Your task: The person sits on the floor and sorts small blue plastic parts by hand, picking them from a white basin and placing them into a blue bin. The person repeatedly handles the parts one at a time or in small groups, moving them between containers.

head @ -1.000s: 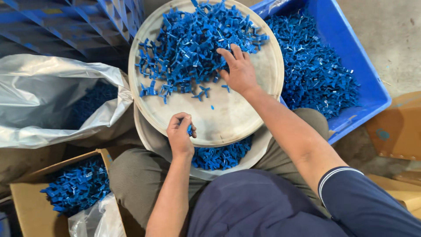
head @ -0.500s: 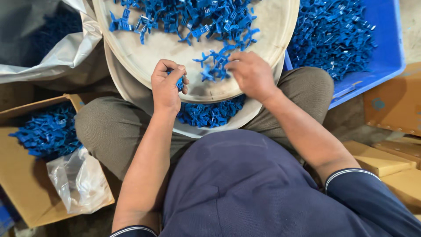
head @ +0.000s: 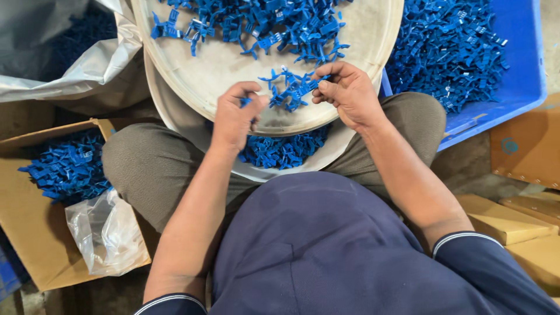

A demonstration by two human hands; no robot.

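Both hands [head: 233, 116] half-hide blue clips [head: 291, 93].

One head-worn camera looks steeply down, close above the person's lap, facing the round tray [head: 373, 52] resting there.

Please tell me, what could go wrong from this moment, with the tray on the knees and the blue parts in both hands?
The round tray rests on the person's lap, stacked over a second tray, so it might tip and spill the blue parts. The left hand and right hand work at the near rim, so a small part could drop off the edge. The open box and blue crate also hold similar parts, so batches may get mixed.
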